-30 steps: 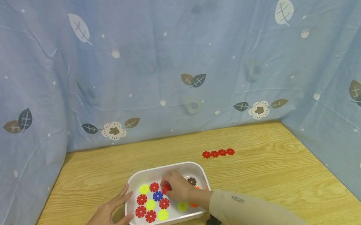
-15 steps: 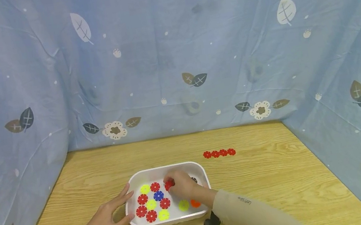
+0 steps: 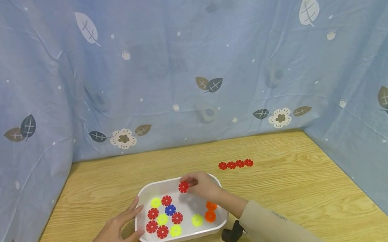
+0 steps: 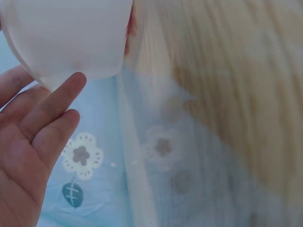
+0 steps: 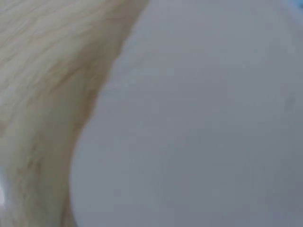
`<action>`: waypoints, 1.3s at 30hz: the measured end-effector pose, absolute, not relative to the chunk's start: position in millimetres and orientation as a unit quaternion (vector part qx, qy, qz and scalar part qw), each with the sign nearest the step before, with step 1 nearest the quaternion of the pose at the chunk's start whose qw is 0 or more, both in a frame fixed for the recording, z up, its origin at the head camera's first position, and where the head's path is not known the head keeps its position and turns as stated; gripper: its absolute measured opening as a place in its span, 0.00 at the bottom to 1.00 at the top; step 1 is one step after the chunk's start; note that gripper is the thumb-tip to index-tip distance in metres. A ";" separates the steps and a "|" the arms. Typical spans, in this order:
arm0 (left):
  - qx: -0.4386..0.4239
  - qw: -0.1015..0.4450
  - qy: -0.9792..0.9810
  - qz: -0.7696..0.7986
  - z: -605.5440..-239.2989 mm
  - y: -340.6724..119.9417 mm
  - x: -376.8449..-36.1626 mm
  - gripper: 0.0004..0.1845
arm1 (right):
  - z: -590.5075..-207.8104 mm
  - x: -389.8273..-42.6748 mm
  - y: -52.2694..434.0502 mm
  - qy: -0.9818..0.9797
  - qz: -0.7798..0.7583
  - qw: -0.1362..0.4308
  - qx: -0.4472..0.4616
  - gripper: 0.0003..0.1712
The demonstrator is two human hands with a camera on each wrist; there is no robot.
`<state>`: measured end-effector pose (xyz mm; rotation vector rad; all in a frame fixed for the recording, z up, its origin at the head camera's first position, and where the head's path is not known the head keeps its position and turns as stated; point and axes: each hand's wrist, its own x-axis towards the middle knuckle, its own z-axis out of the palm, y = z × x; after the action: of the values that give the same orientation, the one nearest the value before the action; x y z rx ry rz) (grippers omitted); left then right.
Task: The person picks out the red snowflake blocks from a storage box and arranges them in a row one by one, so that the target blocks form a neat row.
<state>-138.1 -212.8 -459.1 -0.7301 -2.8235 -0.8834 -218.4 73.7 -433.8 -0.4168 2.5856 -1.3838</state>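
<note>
My right hand [image 3: 204,188] pinches a red flower-shaped plastic disc [image 3: 183,187] between thumb and fingers, over the back part of the white tray [image 3: 186,237]. Several more notched discs lie flat in the tray: red ones, yellow ones, a blue disc [image 3: 170,210] and two orange discs [image 3: 210,216] at the right. My left hand [image 3: 110,239] touches the tray's left end with fingers spread. In the left wrist view, the fingertips [image 4: 75,81] rest at the tray's outer wall. The right wrist view holds only the tray's blurred side [image 5: 189,132] and some table.
Behind the tray and to its right, several red discs [image 3: 232,165] lie in a straight row on the wooden table [image 3: 286,191]. A blue patterned cloth [image 3: 155,72] hangs along the back and both sides.
My right hand has lifted the red disc from the middle of the tray and carried it back and slightly right, toward the far rim. The left hand stays put.
</note>
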 end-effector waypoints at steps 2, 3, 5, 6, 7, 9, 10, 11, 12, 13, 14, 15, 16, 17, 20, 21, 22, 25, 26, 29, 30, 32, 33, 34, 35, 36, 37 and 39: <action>-0.242 0.050 -0.925 -0.287 -458.9 -213.0 -138.8 0.28 | -430.5 -219.4 78.4 0.860 -0.486 0.082 -0.132 0.17; -0.243 0.052 -0.925 -0.287 -458.7 -213.2 -139.1 0.28 | -428.7 -220.0 80.7 0.856 -0.495 0.078 -0.127 0.17; -0.244 0.055 -0.925 -0.286 -458.4 -213.6 -139.5 0.28 | -425.5 -221.7 85.4 0.846 -0.515 0.071 -0.122 0.18; -0.243 0.054 -0.925 -0.286 -458.3 -213.7 -139.5 0.28 | -423.9 -222.7 87.9 0.841 -0.523 0.067 -0.119 0.18; -0.240 0.052 -0.926 -0.286 -458.4 -213.9 -139.7 0.28 | -421.9 -223.4 90.6 0.838 -0.530 0.063 -0.115 0.19; -0.239 0.049 -0.926 -0.287 -458.7 -214.0 -140.1 0.28 | -418.0 -225.2 96.4 0.829 -0.545 0.051 -0.112 0.19; -0.239 0.047 -0.926 -0.287 -458.9 -213.9 -140.4 0.28 | -416.4 -226.1 99.6 0.826 -0.551 0.043 -0.108 0.19; -0.239 0.046 -0.926 -0.288 -459.2 -214.0 -140.7 0.28 | -414.9 -227.2 103.2 0.821 -0.559 0.036 -0.106 0.20; -0.240 0.046 -0.926 -0.288 -459.4 -214.1 -141.1 0.28 | -413.4 -228.2 106.8 0.817 -0.567 0.029 -0.101 0.20; -0.240 0.047 -0.926 -0.287 -459.8 -214.1 -141.4 0.28 | -412.0 -229.1 110.5 0.813 -0.574 0.021 -0.097 0.20; -0.241 0.048 -0.926 -0.288 -459.9 -214.2 -141.8 0.28 | -410.6 -229.9 114.2 0.809 -0.580 0.013 -0.095 0.20; -0.242 0.050 -0.925 -0.288 -460.1 -214.2 -142.1 0.28 | -409.1 -230.2 117.8 0.807 -0.584 0.006 -0.088 0.20; -0.243 0.050 -0.925 -0.288 -460.2 -214.3 -142.3 0.28 | -408.1 -230.8 121.7 0.805 -0.587 0.001 -0.080 0.20; -0.243 0.051 -0.924 -0.289 -460.2 -214.4 -142.6 0.28 | -407.3 -231.3 125.5 0.802 -0.593 -0.003 -0.071 0.20; -0.242 0.049 -0.924 -0.291 -460.1 -214.3 -142.9 0.28 | -406.1 -233.2 137.4 0.797 -0.602 -0.016 -0.046 0.21; -0.243 0.049 -0.924 -0.291 -460.0 -214.2 -143.0 0.28 | -406.5 -234.3 141.8 0.795 -0.605 -0.020 -0.037 0.21; -0.242 0.047 -0.925 -0.291 -459.9 -214.2 -142.9 0.28 | -407.2 -235.7 146.3 0.792 -0.609 -0.021 -0.029 0.21; -0.241 0.048 -0.925 -0.289 -459.7 -214.0 -142.7 0.29 | -410.5 -239.9 160.5 0.787 -0.617 -0.025 -0.009 0.21; -0.241 0.047 -0.926 -0.288 -459.7 -213.8 -142.5 0.29 | -412.0 -241.4 165.4 0.785 -0.619 -0.026 -0.001 0.21; -0.239 0.048 -0.926 -0.288 -459.3 -213.3 -141.9 0.29 | -417.0 -245.4 181.0 0.788 -0.615 -0.030 0.015 0.21; -0.238 0.047 -0.926 -0.287 -459.2 -213.0 -141.6 0.28 | -418.9 -246.6 186.6 0.788 -0.615 -0.031 0.020 0.22; -0.239 0.047 -0.926 -0.289 -459.1 -212.8 -141.5 0.28 | -423.2 -249.2 198.8 0.789 -0.613 -0.031 0.030 0.22; -0.240 0.049 -0.925 -0.290 -459.2 -212.9 -141.6 0.28 | -425.4 -250.4 204.9 0.791 -0.610 -0.032 0.033 0.22; -0.240 0.050 -0.925 -0.290 -459.5 -213.0 -141.6 0.28 | -427.8 -251.7 211.1 0.790 -0.611 -0.033 0.038 0.23; -0.240 0.050 -0.926 -0.288 -459.9 -213.1 -141.7 0.28 | -429.9 -253.0 217.4 0.791 -0.610 -0.034 0.044 0.23; -0.241 0.052 -0.925 -0.288 -460.2 -213.3 -141.9 0.28 | -432.2 -254.0 223.5 0.791 -0.609 -0.034 0.048 0.23; -0.242 0.053 -0.925 -0.288 -460.5 -213.6 -142.1 0.28 | -434.4 -254.7 229.3 0.793 -0.606 -0.037 0.054 0.23; -0.241 0.052 -0.926 -0.286 -460.6 -213.7 -141.9 0.28 | -439.0 -255.8 239.4 0.791 -0.607 -0.041 0.064 0.24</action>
<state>-141.9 -213.7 -460.6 -0.7322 -2.8162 -0.8689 -255.8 239.4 -439.0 0.2058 2.5524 -1.9594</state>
